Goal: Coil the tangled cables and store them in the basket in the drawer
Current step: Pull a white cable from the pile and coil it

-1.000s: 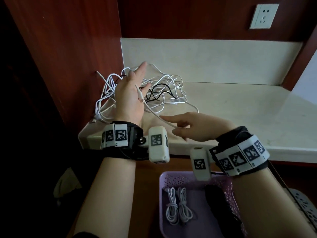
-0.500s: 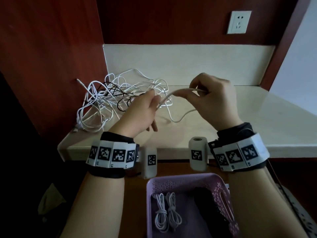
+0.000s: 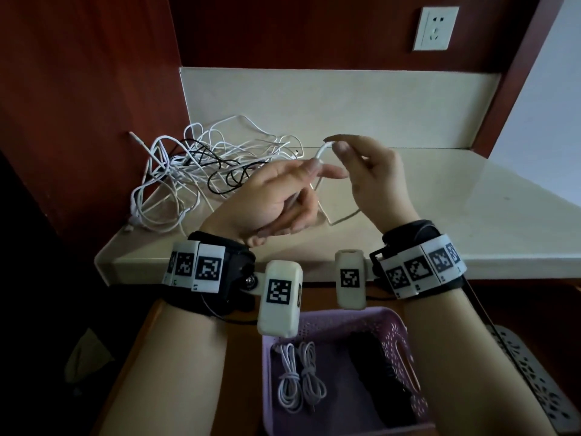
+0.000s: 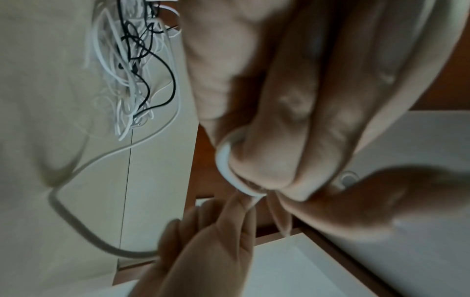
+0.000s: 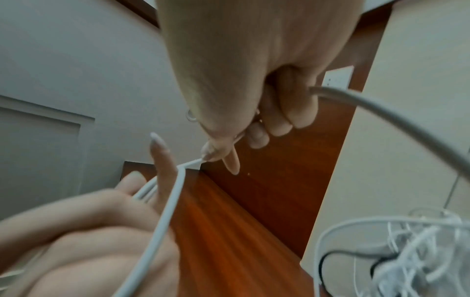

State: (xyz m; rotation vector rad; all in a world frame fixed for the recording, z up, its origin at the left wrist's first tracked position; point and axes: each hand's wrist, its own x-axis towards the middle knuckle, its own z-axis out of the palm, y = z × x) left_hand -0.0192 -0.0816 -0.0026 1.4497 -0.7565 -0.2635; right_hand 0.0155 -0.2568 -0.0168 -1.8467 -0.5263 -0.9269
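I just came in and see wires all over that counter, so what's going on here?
A person is tidying cables. Both hands are lifted above the counter with one white cable between them: the left hand grips it, and the right hand pinches a loop of it. A tangled pile of white and black cables still lies in the counter's left corner. In the drawer below, the purple basket already holds two coiled white cables and something dark.
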